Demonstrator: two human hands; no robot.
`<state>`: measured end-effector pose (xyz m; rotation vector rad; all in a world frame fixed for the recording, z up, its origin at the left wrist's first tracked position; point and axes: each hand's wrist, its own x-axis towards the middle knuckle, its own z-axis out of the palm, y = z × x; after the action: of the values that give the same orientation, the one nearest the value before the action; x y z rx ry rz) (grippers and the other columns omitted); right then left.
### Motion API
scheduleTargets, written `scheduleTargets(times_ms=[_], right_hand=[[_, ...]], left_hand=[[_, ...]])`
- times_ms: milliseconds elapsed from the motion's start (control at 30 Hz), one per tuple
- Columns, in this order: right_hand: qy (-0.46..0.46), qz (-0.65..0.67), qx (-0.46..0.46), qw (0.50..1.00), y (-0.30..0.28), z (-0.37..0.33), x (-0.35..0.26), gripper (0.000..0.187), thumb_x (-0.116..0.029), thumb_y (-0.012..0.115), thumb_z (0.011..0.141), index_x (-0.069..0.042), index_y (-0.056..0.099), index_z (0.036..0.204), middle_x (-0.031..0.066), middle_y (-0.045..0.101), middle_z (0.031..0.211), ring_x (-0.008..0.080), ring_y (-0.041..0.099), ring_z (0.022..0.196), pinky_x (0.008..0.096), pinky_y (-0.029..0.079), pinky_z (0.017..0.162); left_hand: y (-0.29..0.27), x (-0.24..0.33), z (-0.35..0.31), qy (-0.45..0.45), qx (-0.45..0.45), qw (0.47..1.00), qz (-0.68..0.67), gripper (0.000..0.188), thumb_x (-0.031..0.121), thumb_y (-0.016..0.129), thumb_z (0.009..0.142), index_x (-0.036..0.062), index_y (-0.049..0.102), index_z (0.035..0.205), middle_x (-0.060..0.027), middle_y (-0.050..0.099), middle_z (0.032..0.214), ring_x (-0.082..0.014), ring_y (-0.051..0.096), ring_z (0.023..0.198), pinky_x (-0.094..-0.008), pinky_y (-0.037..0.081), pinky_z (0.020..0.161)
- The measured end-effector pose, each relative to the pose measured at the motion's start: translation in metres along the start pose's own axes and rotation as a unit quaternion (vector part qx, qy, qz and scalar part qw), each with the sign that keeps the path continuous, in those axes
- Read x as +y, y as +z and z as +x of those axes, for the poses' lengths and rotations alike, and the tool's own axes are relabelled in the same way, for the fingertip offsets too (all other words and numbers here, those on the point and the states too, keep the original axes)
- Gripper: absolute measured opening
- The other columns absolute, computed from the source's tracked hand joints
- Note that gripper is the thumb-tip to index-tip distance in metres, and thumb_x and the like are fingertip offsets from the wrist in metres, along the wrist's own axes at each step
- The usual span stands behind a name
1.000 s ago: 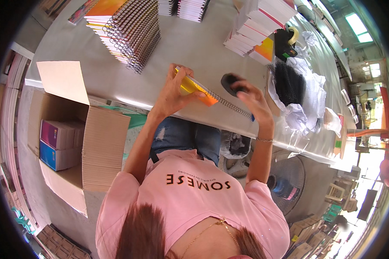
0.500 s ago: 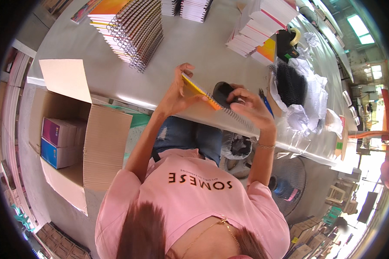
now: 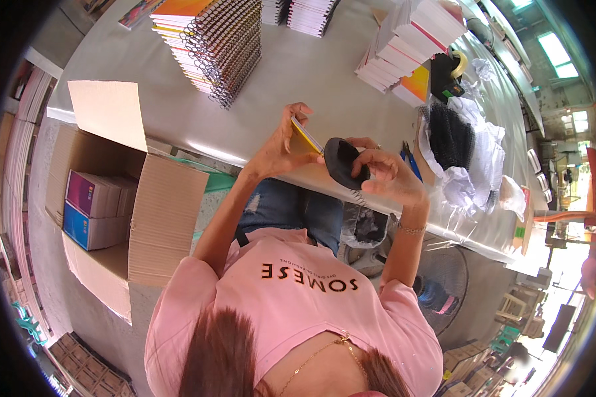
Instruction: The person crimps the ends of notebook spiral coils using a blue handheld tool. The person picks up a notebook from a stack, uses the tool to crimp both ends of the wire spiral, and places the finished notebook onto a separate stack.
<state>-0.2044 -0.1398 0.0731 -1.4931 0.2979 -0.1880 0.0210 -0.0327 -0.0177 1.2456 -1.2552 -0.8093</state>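
My left hand point(image 3: 276, 151) grips a thin yellow-edged notebook point(image 3: 306, 136) between thumb and fingers, tilted above the table's near edge. In my right hand point(image 3: 394, 177) is a round black cup-like disc point(image 3: 339, 161), fingers pressed into its hollow side. The disc lies against the notebook's spine end and hides most of it. Below the disc, the tail of a dark wire coil point(image 3: 359, 197) sticks out. To the right of my right hand, blue-handled pliers point(image 3: 412, 161) rest on the table.
A tall stack of coil-bound notebooks point(image 3: 226, 53) stands at the back left. Unbound book blocks point(image 3: 404, 40) are piled at the back right, near a tape roll point(image 3: 458, 64). Black coils point(image 3: 447, 137) lie in white wrapping. An open carton point(image 3: 169, 218) holds books at left.
My right hand has brought the disc slightly left along the spine, covering more of it. Less of the coil shows past the disc. The view has shifted slightly.
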Motion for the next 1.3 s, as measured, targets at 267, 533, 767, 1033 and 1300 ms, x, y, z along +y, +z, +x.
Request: scheduleTargets(times_ms=[267,533,767,1033,1300], right_hand=[[0.065,-0.049,0.094,0.992,-0.004,0.002,0.013,0.037,-0.034,0.078,0.079,-0.003,0.063,0.091,0.0108,0.05,0.135,0.0108,0.05,0.106,0.0235,0.04,0.084],[0.106,-0.096,0.132,0.981,-0.001,0.009,0.018,0.026,-0.019,0.073,0.087,0.0,0.064,0.102,0.0053,0.057,0.113,0.0123,0.054,0.101,0.0266,0.044,0.087],[-0.005,0.052,0.048,0.997,-0.003,-0.003,0.021,0.037,-0.031,0.072,0.087,0.002,0.062,0.102,0.0071,0.057,0.111,0.0135,0.052,0.099,0.0275,0.042,0.088],[0.022,0.007,0.092,0.995,-0.003,0.002,0.031,0.034,-0.026,0.074,0.086,0.003,0.064,0.102,0.0075,0.059,0.111,0.0111,0.055,0.089,0.0235,0.044,0.08],[0.106,-0.135,0.182,0.968,0.002,0.008,0.026,0.039,-0.029,0.075,0.085,0.004,0.064,0.102,0.0044,0.057,0.1,0.0093,0.057,0.088,0.0234,0.045,0.078]], left_hand=[[0.004,-0.004,-0.005,-0.002,0.003,1.0,-0.022,0.089,0.021,0.089,0.064,0.0064,0.032,0.131,-0.0107,0.041,0.118,-0.0225,0.042,0.108,-0.0342,0.035,0.098],[-0.001,-0.002,-0.005,-0.004,-0.02,1.0,0.002,0.089,0.023,0.088,0.066,0.0077,0.031,0.133,-0.0102,0.04,0.113,-0.0213,0.042,0.109,-0.0324,0.035,0.097],[0.005,0.003,-0.004,0.029,0.007,0.999,-0.014,0.082,0.012,0.085,0.067,0.008,0.032,0.13,-0.003,0.037,0.097,-0.0155,0.039,0.09,-0.0289,0.035,0.083],[0.002,0.006,-0.009,-0.009,-0.029,0.999,-0.024,0.086,0.021,0.085,0.07,0.0096,0.03,0.135,-0.0133,0.041,0.116,-0.0253,0.042,0.114,-0.0349,0.035,0.099],[0.003,0.007,-0.005,-0.007,-0.021,0.999,-0.029,0.082,0.019,0.084,0.071,0.0106,0.033,0.134,-0.0119,0.042,0.118,-0.024,0.043,0.114,-0.0341,0.036,0.099]])
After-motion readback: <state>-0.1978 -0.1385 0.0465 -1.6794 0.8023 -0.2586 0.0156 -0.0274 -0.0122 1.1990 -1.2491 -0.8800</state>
